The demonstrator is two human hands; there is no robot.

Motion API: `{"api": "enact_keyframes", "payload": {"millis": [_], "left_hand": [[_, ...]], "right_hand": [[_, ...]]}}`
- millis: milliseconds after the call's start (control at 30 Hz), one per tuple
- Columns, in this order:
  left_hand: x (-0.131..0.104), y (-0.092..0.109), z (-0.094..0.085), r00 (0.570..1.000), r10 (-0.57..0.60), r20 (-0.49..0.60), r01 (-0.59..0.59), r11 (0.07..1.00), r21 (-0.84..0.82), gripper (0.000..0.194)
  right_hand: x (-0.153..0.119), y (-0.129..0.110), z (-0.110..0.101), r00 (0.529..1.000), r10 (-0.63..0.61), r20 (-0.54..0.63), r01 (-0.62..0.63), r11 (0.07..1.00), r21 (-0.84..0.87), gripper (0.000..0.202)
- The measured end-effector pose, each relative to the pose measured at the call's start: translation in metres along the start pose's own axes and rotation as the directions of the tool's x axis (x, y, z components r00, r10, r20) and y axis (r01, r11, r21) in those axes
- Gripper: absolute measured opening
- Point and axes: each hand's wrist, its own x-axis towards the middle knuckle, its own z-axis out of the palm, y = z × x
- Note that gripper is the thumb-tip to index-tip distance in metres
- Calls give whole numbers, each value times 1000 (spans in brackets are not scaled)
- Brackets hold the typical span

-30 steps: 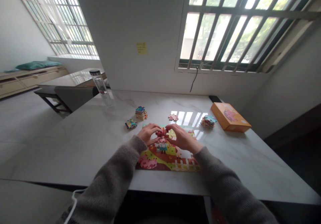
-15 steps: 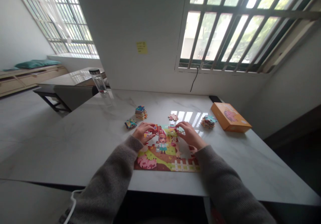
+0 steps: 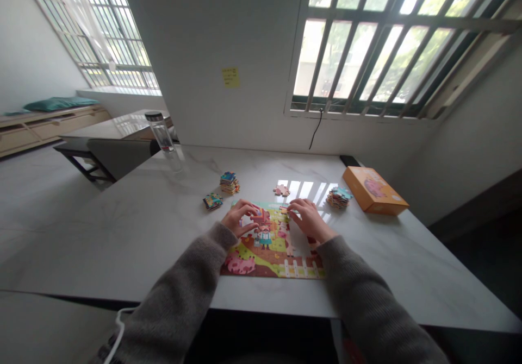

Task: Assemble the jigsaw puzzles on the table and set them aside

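A partly assembled farm jigsaw puzzle (image 3: pixel 267 263) lies on the table before me, showing a farmer, a pink pig and a white fence. My left hand (image 3: pixel 241 218) rests over its upper left part, thumb and fingers apart, fingertips touching the red barn area. At the upper right part, my right hand (image 3: pixel 306 218) has its fingertips and thumb together at the edge of a small yellowish puzzle piece (image 3: pixel 284 210). Bare tabletop shows in a gap below that hand. The palm and sleeve hide some of the puzzle's right side.
Beyond the puzzle lies a loose pink piece (image 3: pixel 281 190). Stacks of pieces stand at left (image 3: pixel 229 183) and right (image 3: pixel 339 197), with a smaller pile (image 3: pixel 212 201) nearby. An orange box (image 3: pixel 374 191), a dark object (image 3: pixel 349 161) and a glass bottle (image 3: pixel 161 133) are farther out.
My left hand has shifted slightly right over the barn area, and its fingers have spread. The right hand has moved only a little, along with the piece at its fingertips.
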Motion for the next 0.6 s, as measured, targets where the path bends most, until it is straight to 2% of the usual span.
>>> {"api": "enact_keyframes", "payload": {"millis": [100, 200, 333, 433, 600], "left_hand": [[0, 0, 2, 1000, 28, -5, -28, 1000, 4, 20], [1, -1, 1, 998, 58, -9, -58, 998, 9, 20], [1, 0, 2, 1000, 30, -10, -30, 999, -29, 22], [0, 3, 4, 1000, 8, -5, -8, 999, -42, 22], [3, 6, 0, 998, 55, -24, -56, 997, -45, 20]], "right_hand": [[3, -30, -4, 986, -169, 11, 163, 964, 210, 22], [4, -54, -3, 964, -263, 46, 237, 923, 304, 30], [2, -61, -1, 967, -253, 30, 230, 919, 321, 21], [2, -60, -2, 966, -257, 24, 235, 912, 335, 23], [2, -63, -1, 975, -224, 8, 205, 908, 365, 18]]}}
